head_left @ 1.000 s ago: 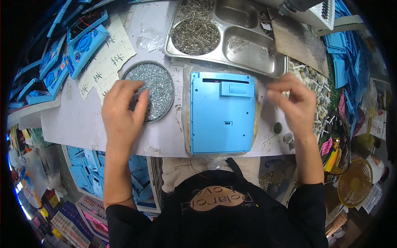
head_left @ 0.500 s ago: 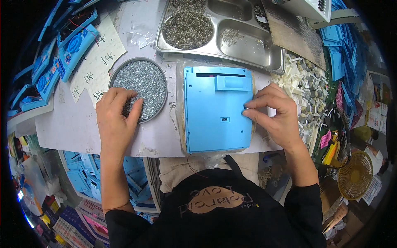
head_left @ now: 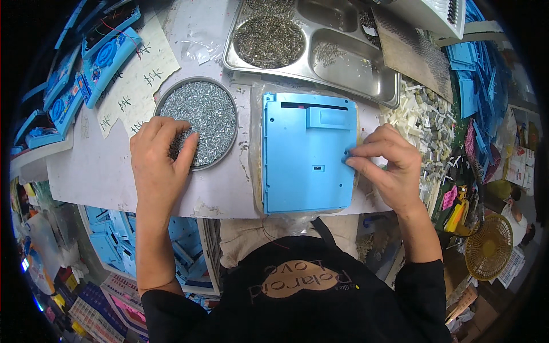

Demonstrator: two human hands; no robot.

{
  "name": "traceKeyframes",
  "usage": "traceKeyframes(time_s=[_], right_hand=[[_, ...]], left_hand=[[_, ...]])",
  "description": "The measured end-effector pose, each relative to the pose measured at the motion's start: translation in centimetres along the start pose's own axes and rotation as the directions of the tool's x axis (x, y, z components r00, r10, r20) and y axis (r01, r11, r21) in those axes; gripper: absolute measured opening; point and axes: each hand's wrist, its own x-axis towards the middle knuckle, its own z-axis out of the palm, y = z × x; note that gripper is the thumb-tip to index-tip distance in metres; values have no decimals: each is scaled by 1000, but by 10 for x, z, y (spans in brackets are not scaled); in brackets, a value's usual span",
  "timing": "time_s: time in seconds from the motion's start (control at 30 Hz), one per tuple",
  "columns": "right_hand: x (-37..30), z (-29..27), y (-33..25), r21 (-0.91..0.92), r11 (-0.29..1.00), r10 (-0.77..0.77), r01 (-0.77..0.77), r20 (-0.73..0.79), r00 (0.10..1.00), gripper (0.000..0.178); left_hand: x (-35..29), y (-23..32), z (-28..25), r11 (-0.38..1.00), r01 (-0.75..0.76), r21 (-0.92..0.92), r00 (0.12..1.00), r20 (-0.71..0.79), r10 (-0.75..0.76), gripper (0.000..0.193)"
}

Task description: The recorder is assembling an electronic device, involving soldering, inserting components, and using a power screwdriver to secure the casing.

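My left hand [head_left: 159, 150] rests at the near left of a round dish [head_left: 235, 117] full of small silvery screws [head_left: 205, 111]. Its fingers are bent down among the screws, thumb and forefinger apart. A flat light-blue plastic housing [head_left: 297, 151] lies in front of me, with a raised block, a long slot and several small holes. At the housing's right edge, by one of these holes, my right hand [head_left: 392, 163] has thumb and forefinger pinched together. Whatever sits between those fingertips is too small to make out.
Beyond the housing stands a metal compartment tray [head_left: 311, 66] with small metal parts. White plastic pieces [head_left: 426, 120] are heaped on the right. Blue assemblies [head_left: 108, 63] with wires lie at the far left beside marked paper [head_left: 154, 60]. A crate of blue parts [head_left: 117, 240] stands below the table edge.
The whole view has shifted slightly, putting the dish, tray and housing a little further right. My right fingertips stay at the housing's right edge; my left hand stays in the dish.
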Motion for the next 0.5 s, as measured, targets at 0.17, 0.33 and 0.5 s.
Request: traceKeyframes(time_s=[0.17, 0.33, 0.5], right_hand=[[-22, 5, -7, -28, 996, -90, 88, -51, 995, 21], [-36, 22, -8, 3, 998, -57, 57, -47, 997, 25], [-43, 25, -5, 43, 996, 74, -72, -46, 996, 25]], left_hand=[[-3, -1, 2, 1000, -1, 24, 998, 61, 0, 14], [-1, -1, 3, 1000, 0, 7, 1000, 13, 0, 8], [-1, -4, 6, 998, 54, -36, 997, -47, -56, 9]])
